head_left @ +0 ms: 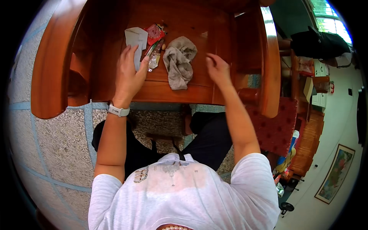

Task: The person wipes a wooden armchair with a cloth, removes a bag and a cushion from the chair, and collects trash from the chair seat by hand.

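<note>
My left hand (pixel 131 71) is over the wooden seat with its thumb and fingers spread. Its fingertips lie at the lower part of a folded white paper (pixel 136 37), and the thumb is beside a small pile of crumpled wrappers, one of them red (pixel 155 33) and one silvery (pixel 154 61). Right of the pile lies a bunched grey cloth (pixel 179 63), touched by neither hand. Further right, my right hand (pixel 219 69) hovers above the seat with its fingers curled together. Whatever its fingertips may hold is hidden.
Thick wooden armrests rise at the left (pixel 53 65) and right (pixel 269 65) of the seat (pixel 153 90). A small brown nut-like piece (pixel 163 46) and crumbs lie near the wrappers. A dark red patterned surface (pixel 274 126) stands at the right.
</note>
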`<action>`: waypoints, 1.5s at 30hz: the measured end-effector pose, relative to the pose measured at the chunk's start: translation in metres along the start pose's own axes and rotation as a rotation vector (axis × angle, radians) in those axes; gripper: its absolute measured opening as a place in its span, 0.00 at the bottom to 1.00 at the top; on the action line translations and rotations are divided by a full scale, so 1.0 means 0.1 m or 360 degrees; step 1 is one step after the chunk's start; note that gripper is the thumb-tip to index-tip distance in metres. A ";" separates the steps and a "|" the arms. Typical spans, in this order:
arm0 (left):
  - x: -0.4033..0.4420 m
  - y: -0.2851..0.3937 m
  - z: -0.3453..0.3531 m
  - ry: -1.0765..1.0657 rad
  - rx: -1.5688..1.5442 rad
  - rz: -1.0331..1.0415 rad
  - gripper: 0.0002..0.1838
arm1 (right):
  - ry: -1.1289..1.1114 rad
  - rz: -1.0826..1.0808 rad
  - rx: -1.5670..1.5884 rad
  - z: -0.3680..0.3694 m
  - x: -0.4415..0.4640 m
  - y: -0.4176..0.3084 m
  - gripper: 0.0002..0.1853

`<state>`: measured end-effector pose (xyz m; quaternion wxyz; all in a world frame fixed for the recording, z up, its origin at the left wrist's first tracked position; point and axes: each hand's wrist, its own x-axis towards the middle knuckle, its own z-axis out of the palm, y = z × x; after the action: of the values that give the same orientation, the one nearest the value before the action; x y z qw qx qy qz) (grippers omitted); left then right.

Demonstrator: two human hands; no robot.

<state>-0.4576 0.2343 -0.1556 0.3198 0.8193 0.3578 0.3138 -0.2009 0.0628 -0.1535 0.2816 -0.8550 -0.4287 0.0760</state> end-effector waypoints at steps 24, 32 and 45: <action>0.03 0.04 0.00 -0.0032 -0.0008 -0.0087 0.22 | -0.1083 0.0315 -0.1809 -0.41 0.78 0.66 0.14; 0.00 0.03 -0.01 -0.0040 -0.0029 -0.0062 0.23 | -0.0855 0.0488 -0.1686 -0.35 0.85 0.73 0.18; 0.02 0.02 0.06 -0.0026 0.0030 0.0014 0.22 | -0.0822 0.0644 -0.1593 -0.46 0.99 0.89 0.12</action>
<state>-0.4517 0.2328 -0.1567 0.3135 0.8263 0.3547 0.3052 -0.0604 0.0782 -0.1530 -0.2887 -0.9024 -0.2956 0.1223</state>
